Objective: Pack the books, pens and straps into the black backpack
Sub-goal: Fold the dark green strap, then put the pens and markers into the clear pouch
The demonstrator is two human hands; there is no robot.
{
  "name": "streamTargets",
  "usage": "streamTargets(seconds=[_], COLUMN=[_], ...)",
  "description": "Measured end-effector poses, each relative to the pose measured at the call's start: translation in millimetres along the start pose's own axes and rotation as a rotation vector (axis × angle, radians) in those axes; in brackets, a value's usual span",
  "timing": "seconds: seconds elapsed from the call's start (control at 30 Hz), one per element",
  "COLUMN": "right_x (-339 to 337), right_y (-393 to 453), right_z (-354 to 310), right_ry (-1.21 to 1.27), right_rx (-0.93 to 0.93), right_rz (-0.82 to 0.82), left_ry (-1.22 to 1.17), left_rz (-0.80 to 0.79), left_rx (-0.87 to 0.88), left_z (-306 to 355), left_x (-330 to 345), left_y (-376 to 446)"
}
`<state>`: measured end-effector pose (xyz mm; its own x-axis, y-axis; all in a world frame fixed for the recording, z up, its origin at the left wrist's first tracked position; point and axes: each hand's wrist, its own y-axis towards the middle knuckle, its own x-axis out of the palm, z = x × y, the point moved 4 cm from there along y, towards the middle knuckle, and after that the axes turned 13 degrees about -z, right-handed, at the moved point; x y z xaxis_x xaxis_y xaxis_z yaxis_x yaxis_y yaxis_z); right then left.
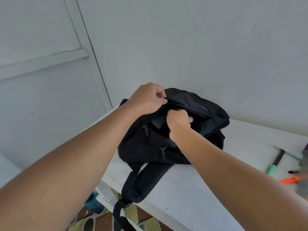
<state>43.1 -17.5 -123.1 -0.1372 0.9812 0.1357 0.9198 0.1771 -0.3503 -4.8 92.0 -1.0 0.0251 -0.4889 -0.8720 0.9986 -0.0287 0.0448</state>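
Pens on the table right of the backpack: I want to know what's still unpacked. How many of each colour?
mint-and-black pen: 1
orange pen: 1
black pen: 1
Total: 3 that show plainly; the right edge is blurred, so more may lie there.

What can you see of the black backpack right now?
The black backpack is soft dark fabric, lying on the white table against the wall. Its main opening gapes, something dark green showing inside. The left hand pinches the upper edge; the right hand grips the lower edge. Two zipper pulls face the camera, and a shoulder strap hangs over the table's near edge.
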Motion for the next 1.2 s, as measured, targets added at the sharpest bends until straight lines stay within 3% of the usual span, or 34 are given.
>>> streamTargets(seconds=[0.13,0.27,0.37,0.57,0.67,0.83,1.0,1.2], right_x=[0.7,10.1,26.1,26.5,3.0,-51.4,-134.7,-233.2], right_y=[14.5,7.7,9.5,3.4,-10.0,-44.9,-68.5,-85.6], right_z=[-6.3,-32.4,-42.0,-16.9,-4.0,8.8,13.1,26.3], right_ry=[-0.087,-0.768,-1.054,-1.15,-0.975,-0.844,-0.588,-0.524], right_rx=[-0.175,-0.212,-0.335,-0.445,-0.552,-0.669,-0.564,-0.412], right_rz=[0.007,0.054,0.028,-0.049,-0.16,-0.146,0.004,0.251], left_ry=[-0.003,-0.012,0.001,0.034,0.051,0.039,0.009,-0.005], left_rz=[0.016,0.019,0.038,0.037,0.015,0.085,0.055,-0.086], left_rx=[-0.002,0.003,0.017,0.024,0.044,0.151,0.249,0.29], left_z=[-1.8,-3.6,-5.1,-4.5,2.2,36.8,99.2,164.8], left_x=[-3.0,-3.3,-4.0,12.6,29.7,59.3,107.0,170.5], left_y=[2.8,4.7,5.4,6.7,7.5,10.0,11.2,12.1])
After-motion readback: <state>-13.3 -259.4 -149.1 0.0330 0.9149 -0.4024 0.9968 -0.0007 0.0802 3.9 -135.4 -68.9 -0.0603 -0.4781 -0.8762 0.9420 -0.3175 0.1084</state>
